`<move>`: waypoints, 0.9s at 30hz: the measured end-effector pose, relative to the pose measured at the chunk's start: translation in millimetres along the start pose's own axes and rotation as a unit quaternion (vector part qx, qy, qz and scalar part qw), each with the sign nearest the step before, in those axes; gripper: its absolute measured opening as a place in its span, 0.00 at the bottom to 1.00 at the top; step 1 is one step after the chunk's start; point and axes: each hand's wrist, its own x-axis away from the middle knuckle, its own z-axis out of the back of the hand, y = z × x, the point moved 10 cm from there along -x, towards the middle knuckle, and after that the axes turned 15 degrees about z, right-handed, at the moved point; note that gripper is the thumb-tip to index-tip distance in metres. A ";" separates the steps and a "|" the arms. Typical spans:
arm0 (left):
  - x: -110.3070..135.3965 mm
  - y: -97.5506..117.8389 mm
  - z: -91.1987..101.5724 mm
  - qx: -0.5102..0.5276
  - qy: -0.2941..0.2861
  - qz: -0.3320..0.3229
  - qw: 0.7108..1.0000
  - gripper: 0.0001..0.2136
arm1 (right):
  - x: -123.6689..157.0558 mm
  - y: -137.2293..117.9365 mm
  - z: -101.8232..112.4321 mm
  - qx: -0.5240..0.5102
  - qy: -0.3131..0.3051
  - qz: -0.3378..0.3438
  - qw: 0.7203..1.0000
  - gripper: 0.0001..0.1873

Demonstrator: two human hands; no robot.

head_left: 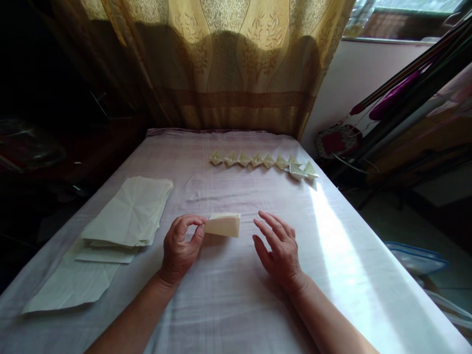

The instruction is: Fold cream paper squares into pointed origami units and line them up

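Observation:
My left hand (183,244) pinches one end of a small folded piece of paper (223,226) between thumb and fingers. The cream paper is folded in layers into a narrow rectangle, held out to the right just over the cloth. To its right, my right hand (278,248) is open, fingers spread and apart from the paper. A thick stack of creased paper sheets (129,211) lies left of my left hand, with looser sheets under its near side. Farther back stands a row of folded paper boats (256,160), a few bunched at its right end.
Everything lies on a table with a pale cloth (221,305). A gold patterned curtain (228,59) hangs behind its far edge. Off the right side are a bag (337,140) and a blue-rimmed plastic container (415,258). A bright sun stripe crosses the cloth at right.

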 end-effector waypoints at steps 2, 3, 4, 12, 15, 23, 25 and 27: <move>4.9 18.1 7.9 -0.027 0.036 -0.073 0.996 0.03 | -3.6 -17.5 9.2 -0.021 0.032 0.052 0.998 0.19; 8.1 26.2 6.5 -0.045 0.034 -0.108 0.993 0.05 | -4.3 -25.1 10.8 -0.035 0.040 0.072 0.996 0.20; 11.5 32.8 2.6 -0.063 0.023 -0.138 0.988 0.06 | -4.6 -31.1 10.4 -0.047 0.042 0.085 0.994 0.21; 37.8 50.6 -41.3 -0.095 -0.119 -0.224 0.963 0.08 | -6.8 -44.4 -5.0 -0.100 0.020 0.104 0.989 0.21; 42.8 52.2 -47.5 -0.071 -0.156 -0.225 0.959 0.07 | -6.1 -41.2 -9.1 -0.104 0.015 0.100 0.989 0.19; 42.7 48.9 -48.9 -0.033 -0.169 -0.209 0.963 0.04 | -5.5 -43.0 -17.8 -0.100 -0.015 0.122 0.987 0.14; 42.6 48.6 -50.1 -0.025 -0.178 -0.200 0.963 0.04 | -6.3 -43.6 -18.2 -0.084 -0.025 0.123 0.989 0.13; 43.3 48.9 -52.6 -0.019 -0.196 -0.190 0.962 0.05 | -7.3 -43.9 -17.4 -0.071 -0.029 0.123 0.989 0.11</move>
